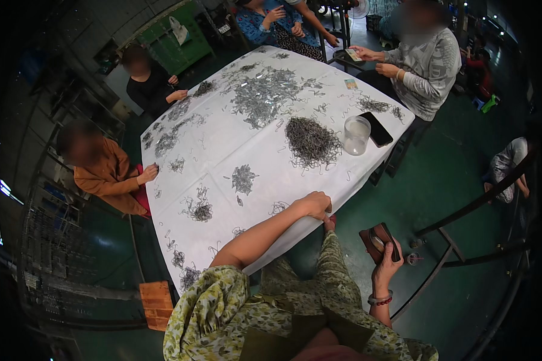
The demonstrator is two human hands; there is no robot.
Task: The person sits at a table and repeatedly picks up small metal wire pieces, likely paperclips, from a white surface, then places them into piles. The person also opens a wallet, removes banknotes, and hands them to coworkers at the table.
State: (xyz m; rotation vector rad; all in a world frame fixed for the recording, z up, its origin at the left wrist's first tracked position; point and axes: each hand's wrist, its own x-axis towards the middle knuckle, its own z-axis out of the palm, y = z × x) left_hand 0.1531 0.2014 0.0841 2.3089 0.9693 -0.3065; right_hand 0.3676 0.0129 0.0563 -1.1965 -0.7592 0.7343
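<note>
Rightward, right hand (386, 265) gripping brown case (378, 242)

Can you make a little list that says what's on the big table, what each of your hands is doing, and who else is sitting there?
table: white-covered table, seen from above
on it: large pile of small metal hooks, many smaller heaps, a clear plastic cup, a black phone
left hand: left hand rests on the table's near edge, holding nothing that shows
right hand: right hand off the table, holding a small brown case
others: several people seated around the far sides
</note>
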